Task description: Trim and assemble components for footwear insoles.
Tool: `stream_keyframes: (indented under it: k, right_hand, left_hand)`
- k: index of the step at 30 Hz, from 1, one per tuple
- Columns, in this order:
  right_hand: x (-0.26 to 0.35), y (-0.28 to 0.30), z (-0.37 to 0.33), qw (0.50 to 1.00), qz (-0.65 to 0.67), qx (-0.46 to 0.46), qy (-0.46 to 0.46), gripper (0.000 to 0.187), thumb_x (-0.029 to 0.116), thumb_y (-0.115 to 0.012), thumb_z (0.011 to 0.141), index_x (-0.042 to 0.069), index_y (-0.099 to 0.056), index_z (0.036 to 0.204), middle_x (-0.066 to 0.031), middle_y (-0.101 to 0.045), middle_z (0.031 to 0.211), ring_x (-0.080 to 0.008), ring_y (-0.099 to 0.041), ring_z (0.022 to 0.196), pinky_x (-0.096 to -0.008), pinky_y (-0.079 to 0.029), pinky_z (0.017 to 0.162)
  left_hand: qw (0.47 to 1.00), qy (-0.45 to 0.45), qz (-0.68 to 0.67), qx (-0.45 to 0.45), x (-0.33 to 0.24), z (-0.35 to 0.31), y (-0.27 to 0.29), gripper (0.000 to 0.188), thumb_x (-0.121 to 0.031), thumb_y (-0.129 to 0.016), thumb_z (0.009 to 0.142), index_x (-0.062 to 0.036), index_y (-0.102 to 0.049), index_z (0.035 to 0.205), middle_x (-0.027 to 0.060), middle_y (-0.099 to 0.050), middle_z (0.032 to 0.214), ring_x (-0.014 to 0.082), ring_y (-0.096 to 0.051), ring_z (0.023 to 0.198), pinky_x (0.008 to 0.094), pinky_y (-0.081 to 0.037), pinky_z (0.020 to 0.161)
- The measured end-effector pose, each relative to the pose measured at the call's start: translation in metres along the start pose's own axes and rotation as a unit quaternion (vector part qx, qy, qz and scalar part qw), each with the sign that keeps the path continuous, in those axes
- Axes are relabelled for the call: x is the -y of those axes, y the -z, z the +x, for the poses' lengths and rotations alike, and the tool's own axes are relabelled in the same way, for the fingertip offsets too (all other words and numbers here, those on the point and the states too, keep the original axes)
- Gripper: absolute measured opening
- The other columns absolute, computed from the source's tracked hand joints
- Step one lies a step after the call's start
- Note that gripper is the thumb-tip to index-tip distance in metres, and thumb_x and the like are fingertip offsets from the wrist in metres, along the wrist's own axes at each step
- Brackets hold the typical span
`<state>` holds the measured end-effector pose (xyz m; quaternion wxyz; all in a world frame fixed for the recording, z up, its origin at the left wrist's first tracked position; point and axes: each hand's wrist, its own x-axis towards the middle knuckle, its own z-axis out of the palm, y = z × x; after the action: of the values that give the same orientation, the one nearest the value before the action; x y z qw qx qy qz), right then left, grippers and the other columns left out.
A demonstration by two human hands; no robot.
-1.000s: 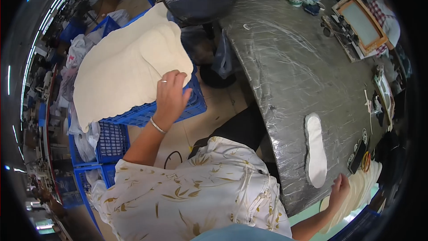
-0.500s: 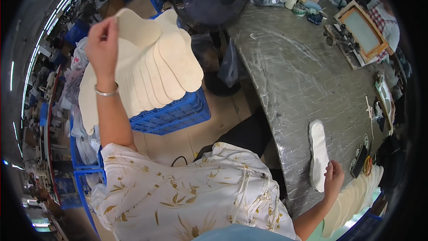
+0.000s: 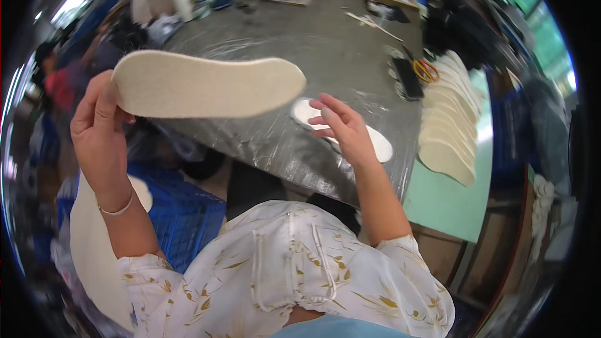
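Left hand (image 3: 103, 128) pinches one end of a cream insole (image 3: 206, 84), held up clear of the grey table (image 3: 338, 69). Right hand (image 3: 347, 131), fingers loosely spread and holding nothing, is at the white insole (image 3: 379, 144) lying there; whether they touch, I cannot tell. Picking up looks done; the cream piece is not yet set down. More cream pieces (image 3: 94, 244) remain by the blue crate (image 3: 188, 213), and an overlapping row of insoles (image 3: 451, 125) lies at right.

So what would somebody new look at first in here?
Probably the big cream insole, held up by the left hand at upper left, in front of the grey table. Next, perhaps the fanned row of insoles on the green surface at the right.
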<state>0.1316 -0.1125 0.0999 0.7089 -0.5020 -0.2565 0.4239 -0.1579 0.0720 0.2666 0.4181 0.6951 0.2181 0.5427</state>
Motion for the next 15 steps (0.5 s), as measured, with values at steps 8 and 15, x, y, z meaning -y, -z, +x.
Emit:
stream_keyframes:
  k: [8, 15]
  right_hand:
    - [0.002, 0.106, -0.066, 0.969, 0.122, -0.212, 0.037, 0.025, 0.015, -0.069, 0.091, -0.001, -0.065, 0.108, -0.0077, -0.07, 0.092, -0.0128, -0.067, 0.076, -0.0238, -0.058, 0.069]
    - [0.004, 0.145, -0.112, 0.949, -0.051, -0.293, -0.099, 0.02, 0.018, -0.073, 0.087, 0.0, -0.066, 0.091, -0.0041, -0.065, 0.078, -0.0097, -0.062, 0.068, -0.0242, -0.055, 0.066]
  left_hand:
    - [0.961, 0.175, -0.143, 0.16, 0.087, -0.018, -0.134, 0.019, -0.008, -0.06, 0.096, 0.0055, -0.067, 0.107, 0.0042, -0.066, 0.091, 0.0084, -0.057, 0.074, 0.0223, -0.046, 0.064]
    - [0.897, 0.318, -0.154, 0.265, 0.144, -0.036, -0.185, 0.026, -0.008, -0.072, 0.087, 0.0023, -0.066, 0.109, 0.0041, -0.069, 0.091, 0.0092, -0.062, 0.077, 0.0215, -0.049, 0.066]
